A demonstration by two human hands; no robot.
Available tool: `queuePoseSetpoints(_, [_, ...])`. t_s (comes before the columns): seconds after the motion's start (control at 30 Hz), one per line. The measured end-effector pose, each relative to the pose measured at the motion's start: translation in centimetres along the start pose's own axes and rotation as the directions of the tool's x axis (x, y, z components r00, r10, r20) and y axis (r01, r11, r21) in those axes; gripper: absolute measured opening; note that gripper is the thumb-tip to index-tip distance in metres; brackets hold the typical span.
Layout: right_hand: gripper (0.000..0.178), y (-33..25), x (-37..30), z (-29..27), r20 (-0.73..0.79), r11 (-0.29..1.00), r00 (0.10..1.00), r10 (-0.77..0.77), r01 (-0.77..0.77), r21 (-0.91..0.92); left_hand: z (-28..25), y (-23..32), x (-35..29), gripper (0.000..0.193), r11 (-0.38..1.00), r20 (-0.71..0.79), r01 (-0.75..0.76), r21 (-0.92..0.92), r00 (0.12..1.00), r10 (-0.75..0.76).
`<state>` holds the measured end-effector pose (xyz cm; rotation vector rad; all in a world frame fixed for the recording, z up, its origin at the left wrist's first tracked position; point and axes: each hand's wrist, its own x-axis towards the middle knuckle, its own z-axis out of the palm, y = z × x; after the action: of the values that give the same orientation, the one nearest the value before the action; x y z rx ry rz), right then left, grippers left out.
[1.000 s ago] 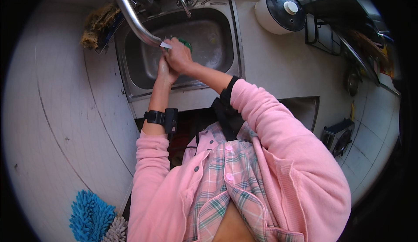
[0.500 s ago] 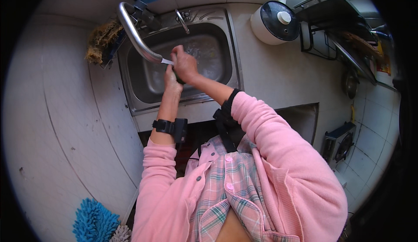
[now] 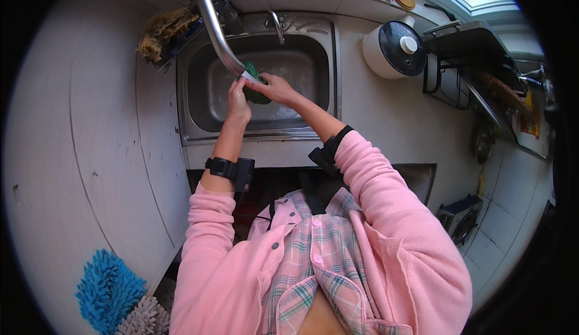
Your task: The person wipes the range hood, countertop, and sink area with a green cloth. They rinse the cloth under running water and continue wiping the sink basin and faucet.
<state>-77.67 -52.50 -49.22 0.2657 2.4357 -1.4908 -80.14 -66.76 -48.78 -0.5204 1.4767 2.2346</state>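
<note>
Both hands are over the steel sink [image 3: 199, 109], under the curved faucet [image 3: 215, 30]. A white stream of water [image 3: 248, 77] runs from its spout. Between the hands is a dark green, shiny thing [image 3: 257, 97], partly covered by fingers; it looks like a vegetable, but its exact kind is unclear. My left hand [image 3: 239, 102] supports it from the left, fingers pointing up towards the spout. My right hand [image 3: 280, 90] grips it from the right, with the thumb side near the water. The sink bottom is wet behind them.
A second, smaller tap [image 3: 277, 28] rises at the sink's back edge. To the right stands a white pot [image 3: 382, 54] with a dark lid, beside a black rack [image 3: 446, 79]. Brown fibrous scrubbing material [image 3: 166, 30] lies left of the sink. A blue shaggy cloth [image 3: 108, 284] is at lower left.
My right hand has moved off the left hand towards the right, so more of the green thing shows. The whole view has shifted a little.
</note>
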Motion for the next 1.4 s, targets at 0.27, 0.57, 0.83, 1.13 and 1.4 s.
queuePoseSetpoints(0.27, [0.029, -2.0, 0.3, 1.2, -0.279, 0.964, 0.96, -0.036, 0.107, 0.242, -2.7, -1.4, 0.5, 0.043, 0.921, -0.064, 0.23, -0.315, 0.963, -0.263])
queuePoseSetpoints(0.57, [0.039, -3.5, -1.7, 3.1, -0.439, 0.966, 0.869, -0.227, 0.143, -0.216, -1.3, -5.6, 2.1, 0.028, 0.848, 0.178, 0.349, -0.399, 0.937, -0.302])
queuePoseSetpoints(0.83, [0.041, 2.6, 2.9, -2.3, -0.025, 0.923, 0.995, 0.1, -0.083, 0.376, 1.8, -0.8, -0.1, 0.031, 0.927, 0.09, 0.333, -0.17, 0.943, -0.322])
queuePoseSetpoints(1.13, [0.031, 0.2, 6.5, -3.7, -0.286, 0.808, 0.951, 0.117, 0.076, 0.585, -3.8, -1.8, 5.0, 0.042, 0.951, -0.103, 0.276, 0.143, 0.959, -0.263])
queuePoseSetpoints(1.4, [0.072, -1.7, 13.8, -2.4, -0.244, 0.857, 0.85, -0.466, 0.364, -0.365, -1.5, 0.5, 12.0, 0.027, 0.91, 0.066, 0.161, 0.381, 0.977, -0.201])
